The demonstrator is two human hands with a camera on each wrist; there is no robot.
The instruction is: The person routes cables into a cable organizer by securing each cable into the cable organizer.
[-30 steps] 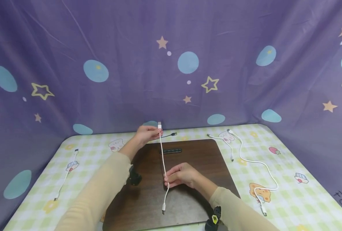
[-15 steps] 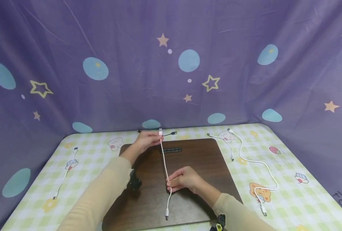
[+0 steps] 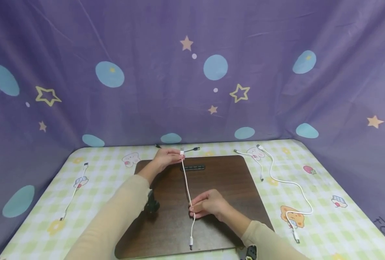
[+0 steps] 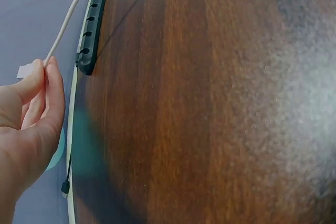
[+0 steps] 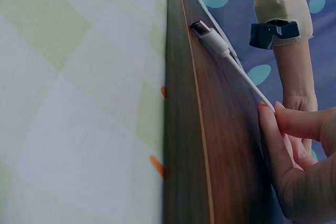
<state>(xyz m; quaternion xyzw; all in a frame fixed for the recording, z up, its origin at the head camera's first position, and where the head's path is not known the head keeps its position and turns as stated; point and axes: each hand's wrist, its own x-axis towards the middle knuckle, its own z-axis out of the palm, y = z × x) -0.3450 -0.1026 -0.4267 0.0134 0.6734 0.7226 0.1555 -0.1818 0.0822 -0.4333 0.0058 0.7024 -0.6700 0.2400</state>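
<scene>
A white USB cable (image 3: pixel 186 182) is stretched between my two hands above a dark brown wooden board (image 3: pixel 231 187). My left hand (image 3: pixel 168 159) pinches it just below the USB-A plug (image 3: pixel 182 152) at the far end. Lower down the cord, thumb and fingers of my right hand (image 3: pixel 210 204) pinch it, and the short end hangs past them. That end carries a USB-C plug (image 5: pixel 214 41), seen hovering over the board in the right wrist view. A black cable clip strip (image 4: pixel 93 30) with several slots lies at the board's far edge, near my left hand.
A short white cable (image 3: pixel 73 195) lies left of the board on the checked tablecloth (image 3: pixel 108 187). Two more white cables, a short one (image 3: pixel 256 162) and a long one (image 3: pixel 291 182), lie to the right. Behind the board is a short black cable (image 3: pixel 192 149), partly hidden by my left hand.
Both hands have come down a little, toward the near side, and slightly right, still holding the white cable. Its USB-C end now hangs closer to the board's near edge in the head view.
</scene>
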